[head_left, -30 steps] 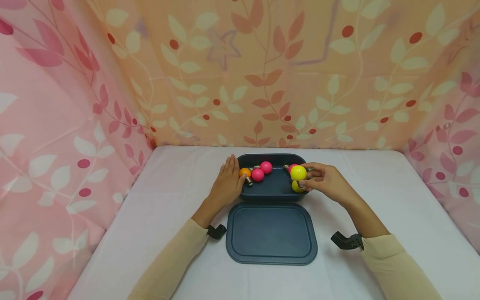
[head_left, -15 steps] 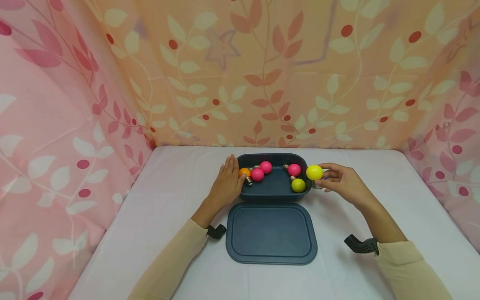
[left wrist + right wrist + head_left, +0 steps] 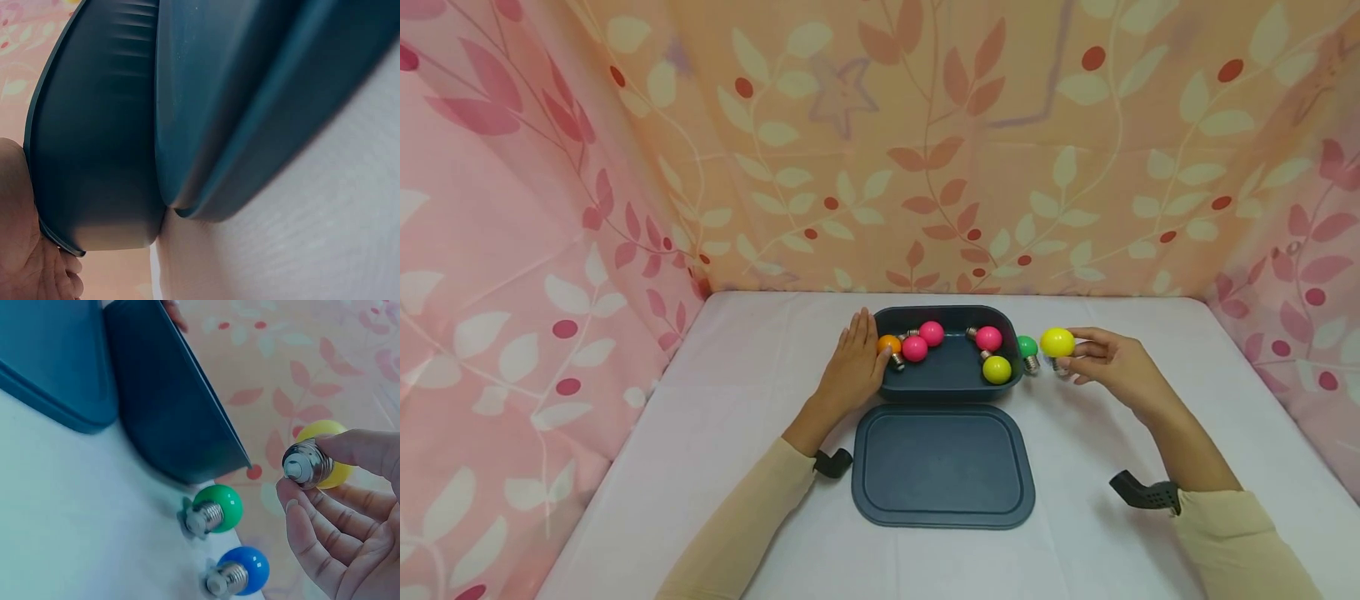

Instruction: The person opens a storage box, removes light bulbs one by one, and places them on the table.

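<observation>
Pinched in my right hand (image 3: 1116, 367) is a yellow bulb (image 3: 1057, 342), held above the table right of the dark container (image 3: 951, 395). The right wrist view shows thumb and fingers on the metal base of that yellow bulb (image 3: 325, 447). My left hand (image 3: 852, 367) rests with straight fingers against the container's left end. Inside the container are an orange bulb (image 3: 890, 343), several pink bulbs (image 3: 988, 338) and a yellow-green bulb (image 3: 997, 370). A green bulb (image 3: 1027, 346) stands outside, by the container's right end.
A dark flat lid (image 3: 943, 467) lies on the white-covered table (image 3: 760, 350) in front of the container. The right wrist view shows a blue bulb (image 3: 250, 569) beside the green bulb (image 3: 225, 506). Patterned cloth hangs behind and at both sides.
My right hand has carried the yellow bulb from over the container's right end out to the right, uncovering the green bulb. My left hand has stayed in place.
</observation>
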`<state>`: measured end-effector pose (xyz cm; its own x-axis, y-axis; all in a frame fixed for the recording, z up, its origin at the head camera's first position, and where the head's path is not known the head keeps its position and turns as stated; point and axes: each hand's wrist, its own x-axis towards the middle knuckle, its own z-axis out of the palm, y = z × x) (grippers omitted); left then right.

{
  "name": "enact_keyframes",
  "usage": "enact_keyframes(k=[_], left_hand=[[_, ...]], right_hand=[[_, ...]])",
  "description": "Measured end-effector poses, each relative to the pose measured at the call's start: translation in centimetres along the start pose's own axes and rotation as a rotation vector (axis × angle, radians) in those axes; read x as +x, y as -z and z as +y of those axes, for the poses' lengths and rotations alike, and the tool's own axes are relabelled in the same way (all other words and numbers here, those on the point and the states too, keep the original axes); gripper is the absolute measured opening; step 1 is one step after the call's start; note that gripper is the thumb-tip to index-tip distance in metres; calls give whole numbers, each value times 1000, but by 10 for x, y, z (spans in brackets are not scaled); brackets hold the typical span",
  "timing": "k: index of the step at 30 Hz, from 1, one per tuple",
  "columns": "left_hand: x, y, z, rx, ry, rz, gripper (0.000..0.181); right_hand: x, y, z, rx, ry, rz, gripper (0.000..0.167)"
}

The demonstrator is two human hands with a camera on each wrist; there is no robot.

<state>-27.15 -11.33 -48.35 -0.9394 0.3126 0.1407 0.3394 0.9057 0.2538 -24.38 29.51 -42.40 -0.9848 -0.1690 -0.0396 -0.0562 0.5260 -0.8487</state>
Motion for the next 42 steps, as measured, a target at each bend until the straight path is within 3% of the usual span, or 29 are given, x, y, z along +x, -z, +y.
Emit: enact_keyframes(k=[11, 24, 33, 42], left_hand=[[3, 0, 1, -3, 2, 4, 70], [4, -1, 0, -22, 15, 16, 70], [-6, -3, -2, -10, 31, 0, 70], [0, -2, -1, -7, 4, 14, 70]], right_hand=[[6, 20, 14, -40, -18, 60, 66], [11, 38, 28, 23, -24, 75, 67], [11, 31, 51, 62, -76, 68, 67], [14, 34, 64, 82, -96, 110, 71]])
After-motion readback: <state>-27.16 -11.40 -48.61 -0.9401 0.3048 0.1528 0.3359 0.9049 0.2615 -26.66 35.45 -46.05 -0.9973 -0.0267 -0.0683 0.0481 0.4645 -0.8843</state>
